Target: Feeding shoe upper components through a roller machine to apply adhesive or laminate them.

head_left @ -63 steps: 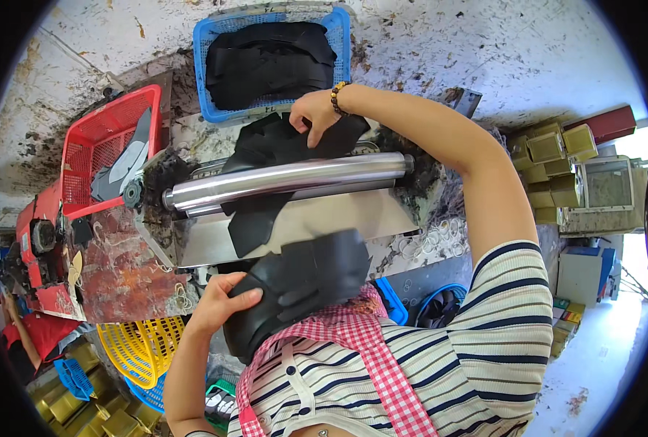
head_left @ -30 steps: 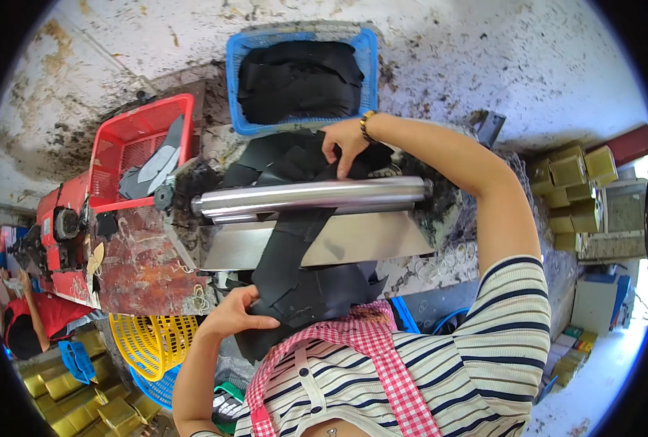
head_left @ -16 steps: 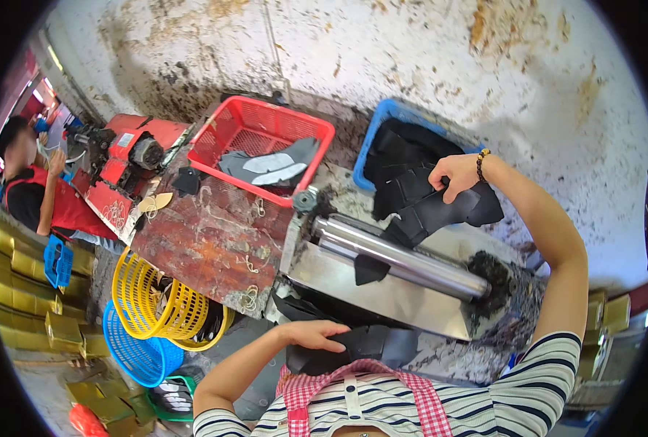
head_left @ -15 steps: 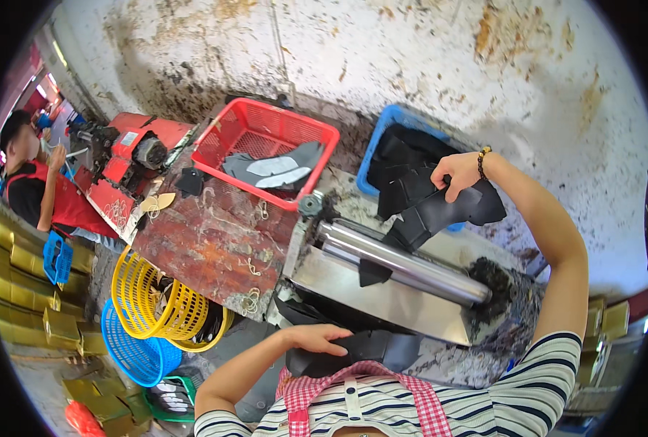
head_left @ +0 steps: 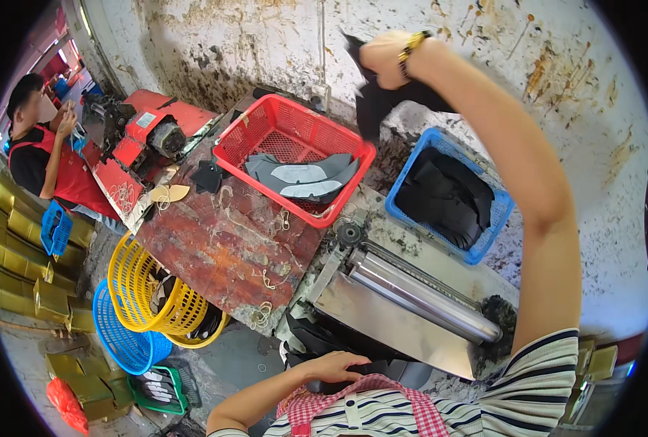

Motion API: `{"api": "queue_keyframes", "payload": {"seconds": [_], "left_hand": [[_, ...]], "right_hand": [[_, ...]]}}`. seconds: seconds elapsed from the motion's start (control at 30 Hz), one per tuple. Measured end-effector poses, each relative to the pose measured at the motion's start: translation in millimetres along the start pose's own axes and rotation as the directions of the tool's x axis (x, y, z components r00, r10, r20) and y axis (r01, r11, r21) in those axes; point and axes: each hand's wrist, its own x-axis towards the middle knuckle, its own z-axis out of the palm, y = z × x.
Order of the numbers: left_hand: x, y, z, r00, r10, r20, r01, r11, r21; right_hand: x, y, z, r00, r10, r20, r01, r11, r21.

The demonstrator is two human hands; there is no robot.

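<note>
My right hand is raised high in front of the wall, closed around thin black cut pieces that look like leather or synthetic sheet. They hang below it, left of a blue basket that holds more black pieces. Low in front of my body, my left hand rests with outstretched fingers on black pieces at the machine's near edge; its fingertips are partly hidden. Between the hands lies a machine with a shiny metal roller and a sloping metal plate.
A red basket with grey and white cut pieces stands on the worn red table. Yellow and blue baskets sit lower left, near a green tray. Beyond a red machine, a person works at far left.
My right hand has lifted the black pieces off the roller and blue basket, up and left toward the wall. My left hand stays low by the black pieces, its fingers lower. The view has shifted slightly.
</note>
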Motion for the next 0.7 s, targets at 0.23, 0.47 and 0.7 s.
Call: {"api": "queue_keyframes", "payload": {"seconds": [0.23, 0.47, 0.7], "left_hand": [[-7.8, -18.3, 23.1, 0.950, 0.265, -0.166, -0.268, 0.963, 0.003], [-3.9, 30.6, -6.8, 0.975, 0.212, -0.060, -0.211, 0.977, 0.026], [7.7, 45.9, -18.3, 0.891, -0.424, -0.164, 0.321, 0.842, -0.434]], "right_hand": [[54.5, -194.5, 168.9, 0.983, 0.135, 0.125, -0.155, 0.972, 0.173], [-108.2, -130.6, 187.9, 0.963, 0.071, -0.259, 0.138, 0.695, 0.705], [-252.0, -110.5, 226.3, 0.969, 0.098, 0.226, -0.245, 0.486, 0.839]]}}
